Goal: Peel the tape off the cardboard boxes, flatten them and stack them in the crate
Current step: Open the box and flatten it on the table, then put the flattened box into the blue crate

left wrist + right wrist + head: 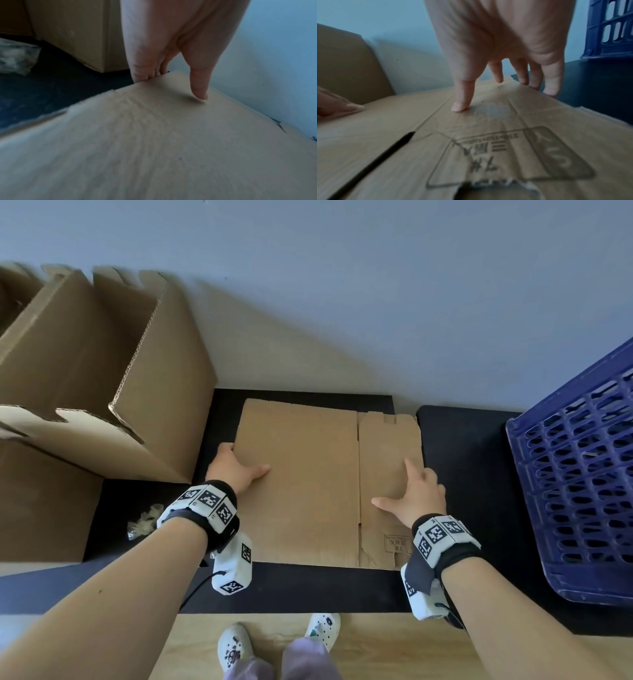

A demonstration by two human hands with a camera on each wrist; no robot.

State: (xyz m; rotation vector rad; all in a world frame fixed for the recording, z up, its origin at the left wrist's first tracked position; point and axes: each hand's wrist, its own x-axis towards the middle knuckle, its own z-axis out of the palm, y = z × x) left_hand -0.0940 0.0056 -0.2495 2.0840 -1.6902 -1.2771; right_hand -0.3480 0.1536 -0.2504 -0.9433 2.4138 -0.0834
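Flattened cardboard box [308, 481], flat on black desk [462, 474] left of blue crate [561, 419]; left hand [236, 469] pinching left edge, thumb on top; right hand [416, 494] spread open, pressing right panel; risk: one-sided grip, sheet likely to sag, refold at crease or slip on lifting.

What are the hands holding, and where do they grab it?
The left hand grips the flat box by its left edge, thumb on top. The right hand only rests on its right flap.
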